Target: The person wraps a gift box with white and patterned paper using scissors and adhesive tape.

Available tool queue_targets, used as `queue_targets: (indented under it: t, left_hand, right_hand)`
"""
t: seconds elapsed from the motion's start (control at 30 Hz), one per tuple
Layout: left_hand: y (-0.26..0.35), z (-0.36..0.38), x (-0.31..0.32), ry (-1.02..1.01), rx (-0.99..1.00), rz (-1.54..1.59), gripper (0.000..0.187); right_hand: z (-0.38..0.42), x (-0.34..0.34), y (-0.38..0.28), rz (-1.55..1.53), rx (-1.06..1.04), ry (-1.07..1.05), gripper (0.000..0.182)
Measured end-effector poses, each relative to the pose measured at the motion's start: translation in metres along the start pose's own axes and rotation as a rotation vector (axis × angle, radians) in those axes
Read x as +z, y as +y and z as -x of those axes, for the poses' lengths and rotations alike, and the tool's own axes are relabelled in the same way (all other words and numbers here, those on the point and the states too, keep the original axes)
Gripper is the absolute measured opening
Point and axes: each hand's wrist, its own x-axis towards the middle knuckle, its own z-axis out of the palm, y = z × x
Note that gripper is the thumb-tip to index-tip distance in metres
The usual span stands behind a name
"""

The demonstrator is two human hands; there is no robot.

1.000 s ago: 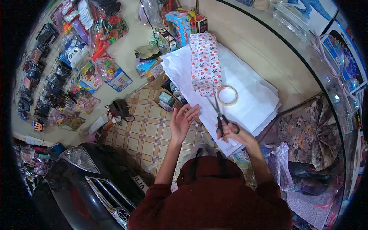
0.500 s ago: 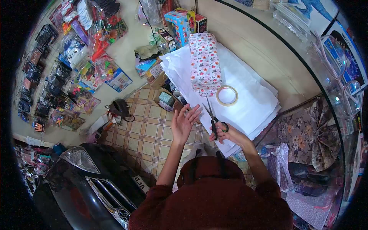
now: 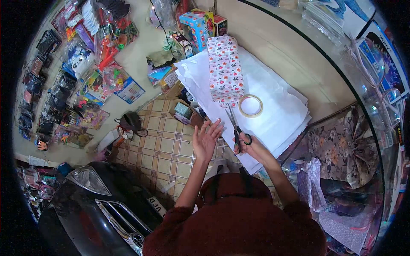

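Black-handled scissors (image 3: 234, 126) are held in my right hand (image 3: 252, 147), their blades slightly apart and pointing up toward a flower-patterned wrapped parcel (image 3: 225, 68). My left hand (image 3: 206, 138) is empty, its fingers spread, just off the left edge of the stack of white paper sheets (image 3: 273, 94). The parcel lies on these sheets. A roll of tape (image 3: 250, 106) lies flat on the paper, beside the parcel's lower right corner and close to the scissors' blades.
Small boxes (image 3: 198, 30) stand behind the paper. An open carton (image 3: 183, 112) sits left of it. At the lower left is a black car front (image 3: 98, 205) on the tiled floor (image 3: 149, 149). A curved glass edge (image 3: 341, 72) runs along the right, with packaged goods beyond.
The whole view has shifted slightly. My left hand has moved a little closer to the scissors, which remain in my right hand.
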Motion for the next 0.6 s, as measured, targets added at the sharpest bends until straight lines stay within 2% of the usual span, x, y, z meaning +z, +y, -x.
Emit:
queue_targets:
  t: [0.6]
  left_hand:
    - [0.002, 0.002, 0.002, -0.034, 0.041, -0.035, 0.055]
  right_hand:
    - [0.008, 0.005, -0.005, -0.003, -0.05, 0.071, 0.045]
